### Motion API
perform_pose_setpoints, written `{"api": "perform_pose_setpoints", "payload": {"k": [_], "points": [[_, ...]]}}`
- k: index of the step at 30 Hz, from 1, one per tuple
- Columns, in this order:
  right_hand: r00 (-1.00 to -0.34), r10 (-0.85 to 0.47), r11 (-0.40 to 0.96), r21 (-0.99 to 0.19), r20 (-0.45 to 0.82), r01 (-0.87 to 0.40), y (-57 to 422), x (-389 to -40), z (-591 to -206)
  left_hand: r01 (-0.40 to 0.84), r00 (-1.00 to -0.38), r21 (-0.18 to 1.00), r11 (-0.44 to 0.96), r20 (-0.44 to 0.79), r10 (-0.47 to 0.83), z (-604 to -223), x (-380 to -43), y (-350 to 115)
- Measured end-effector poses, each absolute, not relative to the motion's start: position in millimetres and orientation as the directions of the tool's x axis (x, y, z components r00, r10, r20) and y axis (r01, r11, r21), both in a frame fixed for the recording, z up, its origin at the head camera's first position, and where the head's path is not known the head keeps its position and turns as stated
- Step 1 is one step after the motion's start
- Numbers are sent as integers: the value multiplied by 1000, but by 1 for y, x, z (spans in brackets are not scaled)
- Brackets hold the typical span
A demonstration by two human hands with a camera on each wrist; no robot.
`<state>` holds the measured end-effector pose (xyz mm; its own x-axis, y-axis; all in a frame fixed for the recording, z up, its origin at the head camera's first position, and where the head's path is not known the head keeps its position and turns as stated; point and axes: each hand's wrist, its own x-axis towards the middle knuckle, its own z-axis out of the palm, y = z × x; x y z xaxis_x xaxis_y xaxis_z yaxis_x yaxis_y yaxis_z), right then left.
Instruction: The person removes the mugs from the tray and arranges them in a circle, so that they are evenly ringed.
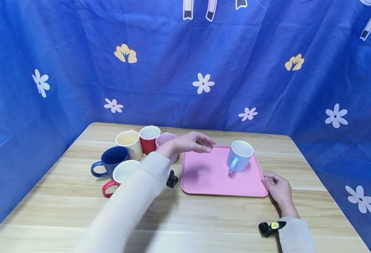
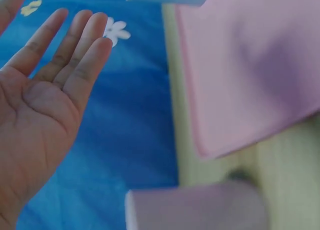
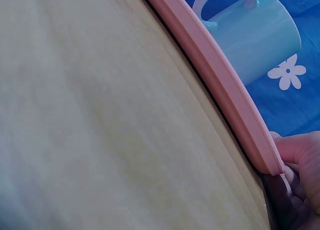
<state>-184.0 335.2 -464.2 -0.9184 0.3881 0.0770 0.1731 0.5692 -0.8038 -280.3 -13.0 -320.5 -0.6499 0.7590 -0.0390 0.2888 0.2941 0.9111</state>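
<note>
A light blue mug (image 1: 240, 156) stands upright on the right part of a pink tray (image 1: 215, 179), its handle toward the front. Over the tray's left back edge hovers my left hand (image 1: 194, 142), holding nothing; its fingers look extended in the left wrist view. Just behind that wrist is a light purple mug (image 1: 165, 138), partly covered by the arm. My right hand (image 1: 278, 189) pinches the tray's right edge near the front corner. In the right wrist view its thumb and curled fingers (image 3: 295, 147) meet at the rim.
Several mugs crowd the table's left side: a red mug (image 1: 148, 142), a cream mug (image 1: 131, 143), a navy mug (image 1: 113, 158) and a white-lined mug with a red handle (image 1: 125, 170). A blue patterned curtain (image 1: 173, 88) surrounds the wooden table (image 1: 204, 225).
</note>
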Motion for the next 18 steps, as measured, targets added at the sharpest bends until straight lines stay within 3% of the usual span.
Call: {"api": "perform_pose_setpoints", "payload": {"k": [11, 18], "points": [[-916, 396, 565, -804, 65, 187, 335, -184, -464, 178, -684, 960, 216, -36, 728, -364, -274, 24], [-919, 388, 569, -803, 73, 176, 335, -184, -465, 182, -750, 960, 211, -3, 662, -385, -268, 44]]}}
